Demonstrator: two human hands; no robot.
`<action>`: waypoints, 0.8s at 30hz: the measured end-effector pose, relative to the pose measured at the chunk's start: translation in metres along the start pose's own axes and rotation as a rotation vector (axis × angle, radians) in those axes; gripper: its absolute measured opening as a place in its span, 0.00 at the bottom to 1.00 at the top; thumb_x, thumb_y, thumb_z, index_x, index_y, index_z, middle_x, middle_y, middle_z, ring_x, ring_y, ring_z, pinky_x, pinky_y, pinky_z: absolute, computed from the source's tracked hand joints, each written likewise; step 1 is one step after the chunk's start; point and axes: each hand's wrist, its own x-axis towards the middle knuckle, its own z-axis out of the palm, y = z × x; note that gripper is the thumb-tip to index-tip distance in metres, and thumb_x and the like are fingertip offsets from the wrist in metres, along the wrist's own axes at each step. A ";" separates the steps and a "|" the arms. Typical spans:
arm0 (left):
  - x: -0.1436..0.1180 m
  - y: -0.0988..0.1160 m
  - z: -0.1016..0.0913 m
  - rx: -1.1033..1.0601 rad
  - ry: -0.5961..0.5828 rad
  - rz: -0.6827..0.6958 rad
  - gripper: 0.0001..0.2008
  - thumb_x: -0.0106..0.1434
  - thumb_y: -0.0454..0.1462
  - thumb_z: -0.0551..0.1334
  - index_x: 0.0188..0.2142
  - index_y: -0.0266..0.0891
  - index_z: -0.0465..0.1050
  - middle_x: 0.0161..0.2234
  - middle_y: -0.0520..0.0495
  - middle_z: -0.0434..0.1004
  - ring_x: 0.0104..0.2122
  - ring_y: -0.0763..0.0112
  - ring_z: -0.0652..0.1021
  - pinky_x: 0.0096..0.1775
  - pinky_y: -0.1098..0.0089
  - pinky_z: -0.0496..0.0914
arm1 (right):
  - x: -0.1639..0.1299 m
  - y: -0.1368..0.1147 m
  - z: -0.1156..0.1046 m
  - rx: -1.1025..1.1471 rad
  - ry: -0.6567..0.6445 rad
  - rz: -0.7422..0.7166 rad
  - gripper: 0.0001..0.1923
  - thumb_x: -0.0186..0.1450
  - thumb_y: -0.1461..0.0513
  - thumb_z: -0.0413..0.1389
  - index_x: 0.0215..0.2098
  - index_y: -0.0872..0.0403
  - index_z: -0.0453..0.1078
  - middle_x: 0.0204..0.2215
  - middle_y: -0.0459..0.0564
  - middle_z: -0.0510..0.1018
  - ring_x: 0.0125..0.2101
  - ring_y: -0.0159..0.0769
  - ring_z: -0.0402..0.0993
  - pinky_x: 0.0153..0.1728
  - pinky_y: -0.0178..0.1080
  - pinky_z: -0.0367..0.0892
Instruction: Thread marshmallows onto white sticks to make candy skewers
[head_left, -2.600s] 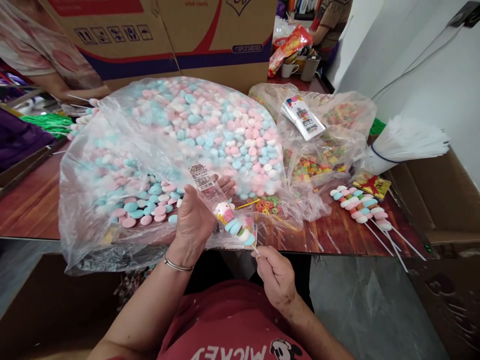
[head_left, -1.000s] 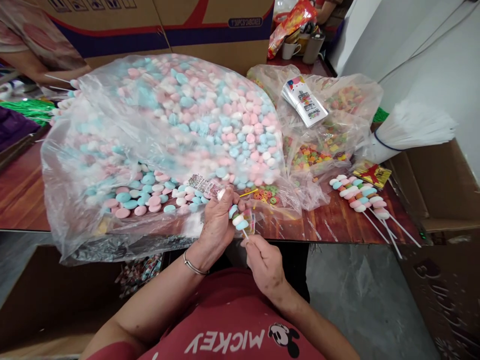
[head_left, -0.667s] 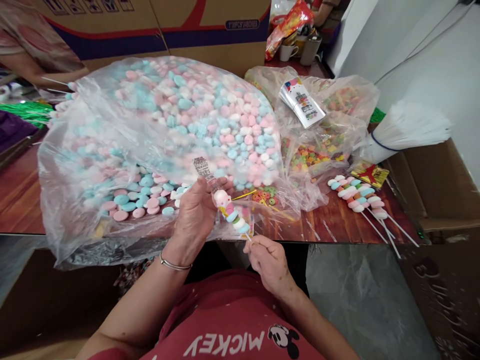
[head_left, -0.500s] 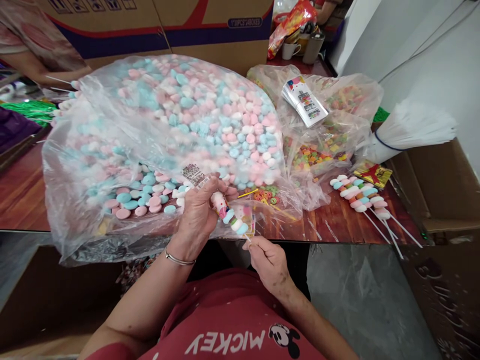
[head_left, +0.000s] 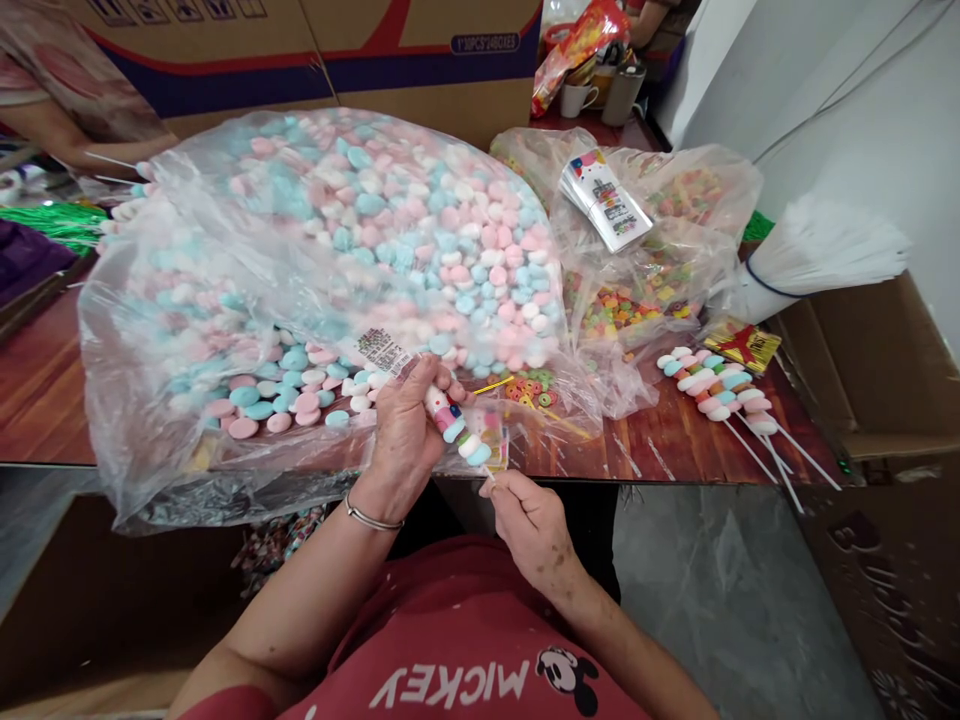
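My left hand (head_left: 405, 430) is closed around a small printed plastic wrapper (head_left: 384, 352), whose text end sticks out past the fingers. Inside its mouth sits the upper part of a marshmallow skewer (head_left: 474, 450); blue, white and green pieces show below the wrapper. Thumb and fingers of my right hand (head_left: 534, 530) pinch the skewer's white stick at the lower end. Just behind both hands lies a big clear bag of marshmallows (head_left: 420, 230), with loose pink, blue and white marshmallows (head_left: 281, 395) at its opening.
On the right lie several finished-looking skewers (head_left: 716, 385), yellow twist ties (head_left: 742, 343) and a bundle of white sticks (head_left: 832, 245). A stack of wrappers (head_left: 609, 205) rests on bags of gummy rings (head_left: 622, 305). A large carton (head_left: 420, 90) stands behind; another person's arm (head_left: 82, 140) is at left.
The wrapper has slid further down over the skewer, so fewer marshmallows show. My left hand has shifted slightly right; the right hand still pinches the stick.
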 end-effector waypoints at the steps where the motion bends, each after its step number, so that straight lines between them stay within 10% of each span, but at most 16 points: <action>1: -0.001 -0.001 -0.001 0.015 -0.013 -0.003 0.15 0.51 0.38 0.72 0.23 0.37 0.66 0.19 0.57 0.67 0.18 0.78 0.71 0.24 0.74 0.70 | 0.001 0.000 -0.002 -0.123 0.017 -0.079 0.14 0.67 0.59 0.46 0.28 0.54 0.68 0.13 0.37 0.57 0.15 0.25 0.52 0.19 0.31 0.50; 8: -0.015 -0.015 0.003 0.084 -0.067 0.024 0.16 0.51 0.41 0.73 0.27 0.38 0.67 0.19 0.58 0.67 0.16 0.81 0.67 0.20 0.77 0.65 | 0.012 0.015 0.004 -0.834 0.415 -0.667 0.13 0.65 0.68 0.48 0.35 0.56 0.76 0.14 0.43 0.65 0.17 0.28 0.57 0.24 0.35 0.56; 17: -0.046 -0.028 -0.001 0.115 -0.139 -0.101 0.20 0.47 0.47 0.75 0.33 0.37 0.73 0.27 0.48 0.80 0.24 0.70 0.78 0.21 0.75 0.66 | 0.014 0.003 0.006 0.329 0.067 0.051 0.16 0.65 0.53 0.50 0.25 0.53 0.66 0.10 0.36 0.55 0.12 0.24 0.45 0.14 0.31 0.44; 24: -0.011 0.011 0.002 0.009 0.000 0.017 0.18 0.45 0.42 0.76 0.30 0.37 0.73 0.23 0.54 0.76 0.22 0.72 0.78 0.30 0.69 0.74 | 0.011 -0.003 -0.002 -0.053 -0.027 -0.113 0.15 0.67 0.56 0.49 0.27 0.54 0.67 0.14 0.38 0.58 0.16 0.24 0.53 0.19 0.31 0.53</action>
